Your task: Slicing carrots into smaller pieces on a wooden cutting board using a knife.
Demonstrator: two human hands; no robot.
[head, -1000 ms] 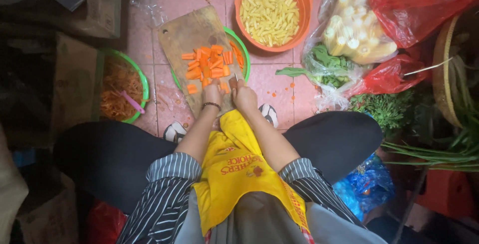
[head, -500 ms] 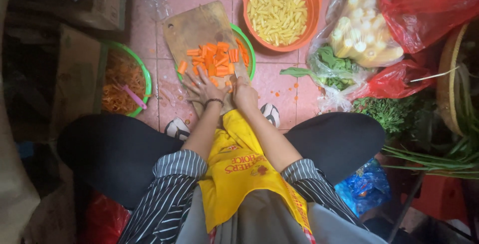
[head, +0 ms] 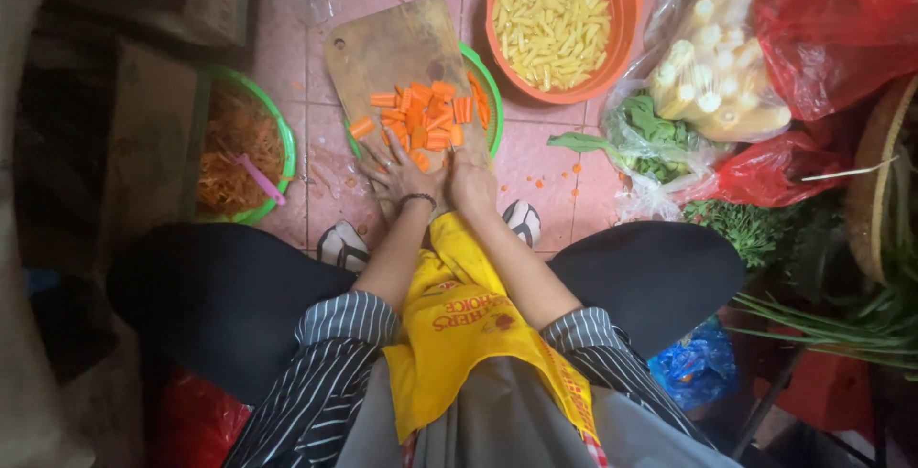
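Closest to me I see a yellow apron (head: pixel 459 325) hanging between my knees, with striped sleeves on both arms. Past it, both hands rest on the near end of the wooden cutting board (head: pixel 392 47), which lies on the pink tiled floor (head: pixel 535 157).

My left hand (head: pixel 402 170) lies palm down with its fingers spread wide, holding nothing, the fingertips touching the nearest carrot pieces (head: pixel 421 114). A dark band circles that wrist. My right hand (head: pixel 471 184) sits just beside it on the near right corner of the board; it looks loosely curled, but I cannot tell whether it holds anything.

The carrot pieces lie in a loose heap on the near right part of the board, a few scattered toward its left edge. The board rests over a green bowl (head: pixel 490 95), whose rim shows past the board's right edge with more carrot inside.

Left of the board stands another green bowl (head: pixel 273 133) of orange peelings with a pink peeler (head: pixel 258 179) in it. Beyond the board to the right sits an orange bowl (head: pixel 622 9) full of pale yellow cut sticks. Farther right of the board are a clear bag of baby corn (head: pixel 712 76), leafy greens (head: pixel 650 129) and red plastic bags (head: pixel 832 28).
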